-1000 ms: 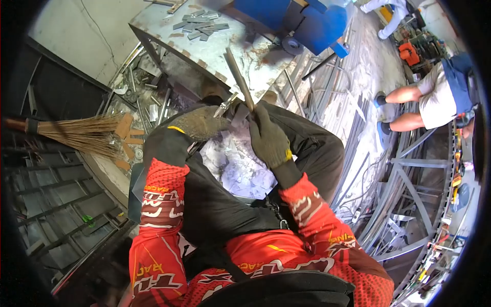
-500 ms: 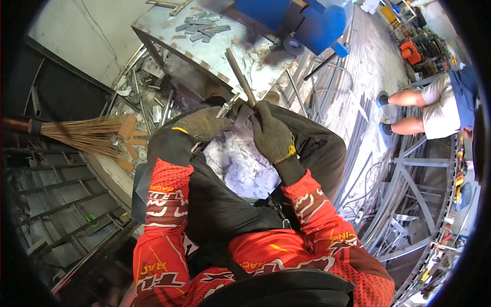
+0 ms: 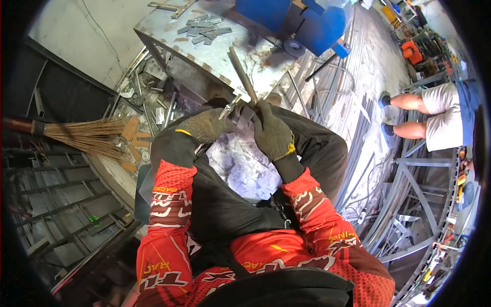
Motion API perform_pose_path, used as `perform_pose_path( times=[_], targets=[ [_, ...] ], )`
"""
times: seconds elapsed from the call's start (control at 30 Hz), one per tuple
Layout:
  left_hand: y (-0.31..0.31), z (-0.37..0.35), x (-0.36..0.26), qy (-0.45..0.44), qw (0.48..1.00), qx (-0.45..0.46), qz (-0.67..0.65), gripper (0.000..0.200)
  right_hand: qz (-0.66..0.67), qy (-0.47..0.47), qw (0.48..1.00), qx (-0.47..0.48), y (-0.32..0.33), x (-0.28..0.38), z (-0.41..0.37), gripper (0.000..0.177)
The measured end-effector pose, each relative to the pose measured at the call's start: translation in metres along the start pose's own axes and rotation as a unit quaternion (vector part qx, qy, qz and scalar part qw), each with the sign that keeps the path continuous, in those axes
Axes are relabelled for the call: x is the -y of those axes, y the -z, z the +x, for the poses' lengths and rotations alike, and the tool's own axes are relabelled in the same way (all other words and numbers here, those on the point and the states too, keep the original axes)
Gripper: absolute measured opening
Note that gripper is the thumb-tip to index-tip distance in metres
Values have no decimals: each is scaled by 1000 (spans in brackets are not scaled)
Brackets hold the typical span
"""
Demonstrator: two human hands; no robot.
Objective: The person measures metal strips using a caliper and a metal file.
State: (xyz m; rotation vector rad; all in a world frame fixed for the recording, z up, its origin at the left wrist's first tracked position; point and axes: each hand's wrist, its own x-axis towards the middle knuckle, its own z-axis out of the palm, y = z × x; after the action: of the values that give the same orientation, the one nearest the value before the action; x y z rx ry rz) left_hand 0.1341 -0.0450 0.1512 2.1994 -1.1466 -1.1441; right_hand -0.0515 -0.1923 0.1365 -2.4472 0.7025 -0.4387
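Note:
My left hand [image 3: 206, 125], in a dark knitted glove with a yellow cuff edge, is closed around silver pliers [image 3: 232, 106] whose jaws point up and right. My right hand [image 3: 273, 132], in a matching glove, grips the lower end of a long metal rod [image 3: 241, 73]. The rod slants up and left towards the metal table. A small flat grey piece [image 3: 245, 116] shows between the two hands; what holds it I cannot make out. Both hands are above the gap between my bent knees.
Flat metal pieces [image 3: 205, 28] lie piled on the table [image 3: 179, 45], near blue machinery [image 3: 314, 25]. A broom [image 3: 84, 134] is at the left. Long metal bars [image 3: 353, 128] cover the floor at right, where another person's legs [image 3: 409, 116] show beside a metal frame [image 3: 424, 162].
The view has shifted slightly. My hands keep the same grips, with the rod and pliers almost unmoved. The other person at the right appears a little lower in view.

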Motion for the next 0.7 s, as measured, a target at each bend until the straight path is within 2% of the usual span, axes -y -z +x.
perform_pose_path(
  times=[0.07, 0.1, 0.2, 0.27, 0.33, 0.4, 0.5, 0.6, 0.63, 0.7],
  targets=[
    [2, -1, -4, -10, 999, -1, 34, 54, -17, -6, 1000, 3, 2, 1, 3, 32],
    [6, -2, -8, 2, 1000, 30, 4, 54, -5, -12, 1000, 16, 2, -2, 0, 33],
    [9, -2, -11, 2, 999, 46, -2, 53, 2, -46, 998, 53, 22, 6, -39, 36],
    [6, -3, -10, -6, 1000, 16, 3, 50, -5, -68, 995, 79, 25, 7, -47, 37],
    [1, -4, -8, -13, 1000, -4, 14, 47, 4, -46, 998, 35, 23, 8, -51, 39],
    [1, -2, -3, -21, 999, 11, -25, 53, -13, -71, 996, 57, 17, 3, -22, 37],
    [-2, 2, 0, -16, 1000, -7, -3, 51, 27, -44, 999, 8, 8, -4, 20, 37],
    [3, 1, -5, -12, 999, -8, 43, 58, 44, -89, 995, -4, 22, -5, 12, 38],
    [2, 1, -3, -1, 999, -6, 42, 58, 27, -77, 996, -23, 23, -8, 2, 38],
    [-1, -1, -2, -20, 1000, 1, 22, 55, 30, -78, 996, 5, 28, -6, -19, 39]
  ],
)
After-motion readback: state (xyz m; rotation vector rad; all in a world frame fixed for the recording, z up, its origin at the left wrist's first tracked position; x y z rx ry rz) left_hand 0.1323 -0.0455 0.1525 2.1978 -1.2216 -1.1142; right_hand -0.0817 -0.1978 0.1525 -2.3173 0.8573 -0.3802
